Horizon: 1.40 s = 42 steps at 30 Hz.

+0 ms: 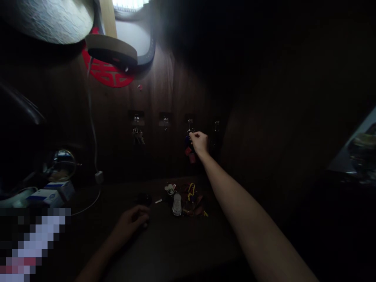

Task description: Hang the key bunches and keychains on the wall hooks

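My right hand (200,143) reaches out to the dark wooden panel, thumb and fingertips pinched on a key ring just under a wall hook (190,120). From that ring hangs a keychain bunch with red tags (191,157) and something blue. The ring appears to touch the hook; whether it hangs on it I cannot tell. Low on the left, my left hand (132,222) rests on the dark surface with bent fingers, thumb apart, nothing visible between them. Just beyond it lies a small dark object (143,199). A pile of keys and keychains, with a silvery oval piece (176,204) and yellow strap (191,191), lies between my hands.
More hooks line the panel; keys (138,136) hang from the left one. A white cable (91,117) runs down from a round device (113,49). Blue-and-white boxes (54,194) and a round mirror (63,164) stand left. A red paper cutout (114,78) is on the panel.
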{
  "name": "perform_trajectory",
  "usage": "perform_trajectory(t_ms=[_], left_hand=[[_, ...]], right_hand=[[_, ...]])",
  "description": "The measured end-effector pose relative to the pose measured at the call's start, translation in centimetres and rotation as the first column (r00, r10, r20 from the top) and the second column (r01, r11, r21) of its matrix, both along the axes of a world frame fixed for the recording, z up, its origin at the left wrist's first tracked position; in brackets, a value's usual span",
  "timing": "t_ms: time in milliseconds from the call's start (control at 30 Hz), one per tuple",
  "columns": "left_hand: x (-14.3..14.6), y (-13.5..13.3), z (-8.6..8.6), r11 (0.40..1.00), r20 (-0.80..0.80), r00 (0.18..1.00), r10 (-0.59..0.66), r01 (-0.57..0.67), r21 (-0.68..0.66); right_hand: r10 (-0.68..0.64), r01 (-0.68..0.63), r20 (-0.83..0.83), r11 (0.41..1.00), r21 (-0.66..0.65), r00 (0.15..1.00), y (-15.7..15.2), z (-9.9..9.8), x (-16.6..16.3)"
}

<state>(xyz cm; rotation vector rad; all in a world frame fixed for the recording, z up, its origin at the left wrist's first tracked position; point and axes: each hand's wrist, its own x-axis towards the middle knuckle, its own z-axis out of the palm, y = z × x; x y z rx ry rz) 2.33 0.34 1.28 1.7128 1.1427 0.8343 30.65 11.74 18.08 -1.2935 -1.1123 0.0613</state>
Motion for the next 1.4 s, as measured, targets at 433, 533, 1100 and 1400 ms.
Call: perform_trajectory(t_ms=[433,533,1100,1400], left_hand=[[-0.1,0.3,-0.1,1.000,0.049,0.999,0.006,-0.006,0.010],[-0.2,0.3,-0.2,1.000,0.064,0.998,0.004,-0.004,0.013],[-0.2,0.3,-0.4,0.999,0.029,0.998,0.047,-0.048,0.011],[0.0,0.0,0.1,0.998,0.019,0.999,0.051,-0.051,0.024]], right_hand=[[-0.086,0.114,0.152,0.976,-0.188,0.985,-0.2,0.2,-0.6],[-0.064,0.091,0.145,0.978,-0.188,0.987,-0.3,-0.8,-0.6],[0.091,-0.075,0.056,0.968,-0.241,0.994,-1.8,-10.8,-0.9],[0.236,-0.230,-0.015,0.927,-0.297,0.972,-5.0,-15.9,-1.9]])
